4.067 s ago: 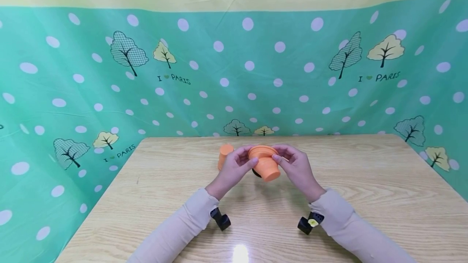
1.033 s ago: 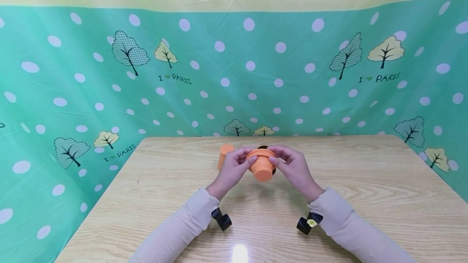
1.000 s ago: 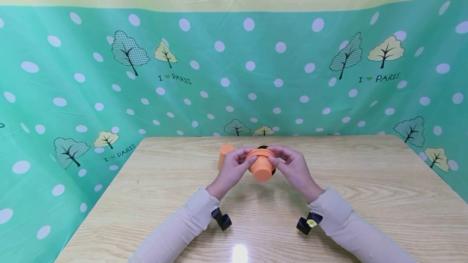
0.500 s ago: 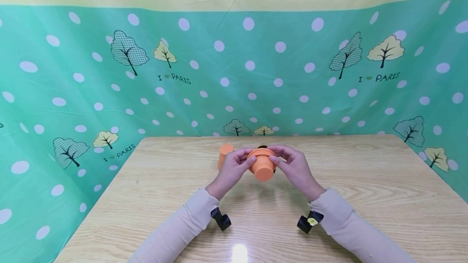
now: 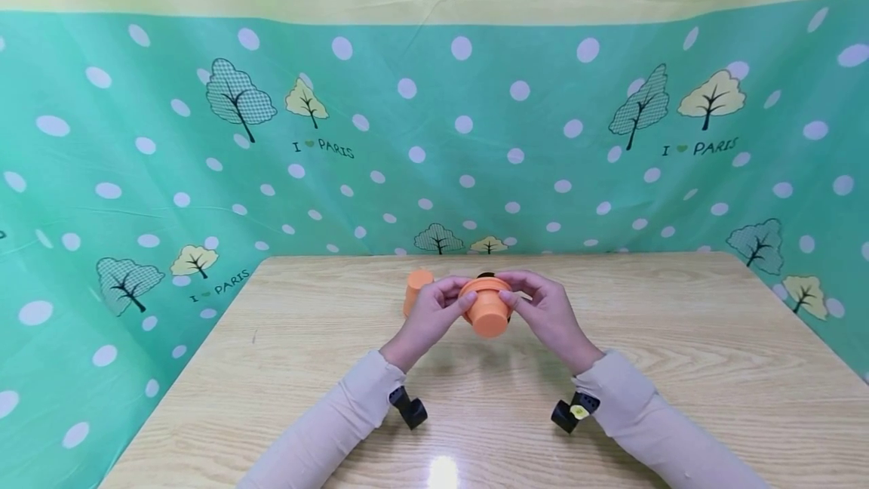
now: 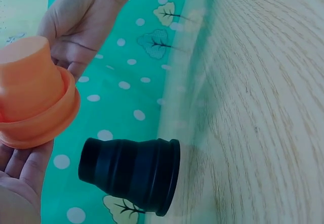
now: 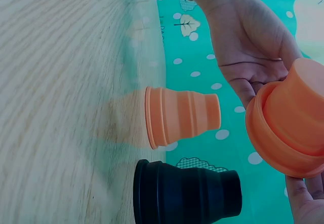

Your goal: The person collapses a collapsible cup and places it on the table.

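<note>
Both hands hold an orange collapsible cup [image 5: 489, 315] above the table, its narrow base tilted toward the head camera and its wide rim partly folded around the body. The left hand [image 5: 429, 323] pinches the left side of the rim, thumb in front. On the opposite side the right hand [image 5: 551, 319] grips it the same way. Fingers [image 6: 30, 166] of the left hand show beneath the rim in the left wrist view. Behind the held cup, a black collapsible cup [image 7: 190, 193] stands upside down on the table, mostly hidden in the head view.
A second orange cup [image 7: 182, 115] stands upside down on the wooden table [image 5: 305, 368], beyond the left hand and left of the black cup. A green dotted curtain [image 5: 380, 119] hangs behind the table's far edge.
Compared with about four seconds ago, the held cup's base has swung left and now points more toward the head camera. Over the last second both hands stay nearly still, keeping their grip.
</note>
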### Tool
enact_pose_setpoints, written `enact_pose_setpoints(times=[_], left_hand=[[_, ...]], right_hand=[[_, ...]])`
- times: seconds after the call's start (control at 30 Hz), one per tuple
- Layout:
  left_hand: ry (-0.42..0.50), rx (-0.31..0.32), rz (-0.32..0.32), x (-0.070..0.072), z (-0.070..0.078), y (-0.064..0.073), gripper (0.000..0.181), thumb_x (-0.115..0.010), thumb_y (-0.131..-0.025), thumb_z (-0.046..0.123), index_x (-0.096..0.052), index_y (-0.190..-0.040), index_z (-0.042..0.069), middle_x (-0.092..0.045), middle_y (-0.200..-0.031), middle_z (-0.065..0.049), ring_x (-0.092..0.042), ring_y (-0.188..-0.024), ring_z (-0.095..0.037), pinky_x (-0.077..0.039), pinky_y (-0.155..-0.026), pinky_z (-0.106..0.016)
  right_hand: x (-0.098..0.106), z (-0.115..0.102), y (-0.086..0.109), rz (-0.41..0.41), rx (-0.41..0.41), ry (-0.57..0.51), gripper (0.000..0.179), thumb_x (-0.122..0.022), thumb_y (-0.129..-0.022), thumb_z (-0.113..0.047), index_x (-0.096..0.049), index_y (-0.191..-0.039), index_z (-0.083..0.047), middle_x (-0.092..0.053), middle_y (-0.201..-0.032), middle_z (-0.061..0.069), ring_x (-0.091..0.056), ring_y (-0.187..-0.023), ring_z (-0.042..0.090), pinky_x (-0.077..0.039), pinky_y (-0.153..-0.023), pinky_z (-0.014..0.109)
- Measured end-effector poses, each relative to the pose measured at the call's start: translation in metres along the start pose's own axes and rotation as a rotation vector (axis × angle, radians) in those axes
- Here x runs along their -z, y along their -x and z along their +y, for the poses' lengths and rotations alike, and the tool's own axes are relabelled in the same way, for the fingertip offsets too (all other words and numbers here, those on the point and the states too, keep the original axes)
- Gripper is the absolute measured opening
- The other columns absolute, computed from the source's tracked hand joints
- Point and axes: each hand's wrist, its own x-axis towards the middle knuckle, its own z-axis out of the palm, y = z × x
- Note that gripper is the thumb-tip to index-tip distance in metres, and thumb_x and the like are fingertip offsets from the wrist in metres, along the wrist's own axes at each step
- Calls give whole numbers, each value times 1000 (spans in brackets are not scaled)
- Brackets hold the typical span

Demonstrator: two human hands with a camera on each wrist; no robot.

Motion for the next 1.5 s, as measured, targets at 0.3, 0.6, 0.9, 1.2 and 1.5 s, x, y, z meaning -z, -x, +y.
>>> enact_pose_setpoints(times=[0.3,0.6,0.9,1.2,1.5], left_hand=[[-32,16,-5,0,-2,2,39,-63,-92,26,-60,-121,0,-67,-109,-16,-66,-86,-15,-55,-77,-30],[-90,18,-17,-6,27,9,33,-57,-94,8,-57,-123,-8,-63,-114,-24,-65,-89,-12,-54,-79,-25],[-150,-14,-4,-7,30,9,30,-58,-94,7,-59,-118,-10,-64,-111,-25,-64,-85,-10,-54,-76,-22],[-179,-13,-1,-9,29,10,28,-58,-93,6,-60,-115,-10,-65,-109,-25,-62,-82,-4,-54,-74,-20],[-156,-7,-18,-5,9,2,29,-60,-93,9,-61,-118,-6,-65,-112,-21,-65,-88,-12,-54,-77,-24]], right_hand=[[2,1,2,-7,-24,26,32,-66,-88,-8,-61,-116,6,-63,-108,19,-61,-91,9,-55,-73,23],[2,3,1,-92,-79,-41,37,-71,-84,-9,-60,-117,3,-61,-114,18,-62,-97,11,-54,-82,27],[2,5,-1,-177,-114,5,37,-69,-87,-14,-59,-119,1,-61,-114,17,-62,-96,14,-54,-82,28],[-2,7,0,-164,-105,41,29,-70,-85,-10,-59,-109,3,-61,-105,16,-61,-89,14,-55,-77,27],[-1,0,3,-144,-70,66,29,-69,-85,-6,-58,-110,3,-60,-106,16,-61,-91,13,-56,-77,27]])
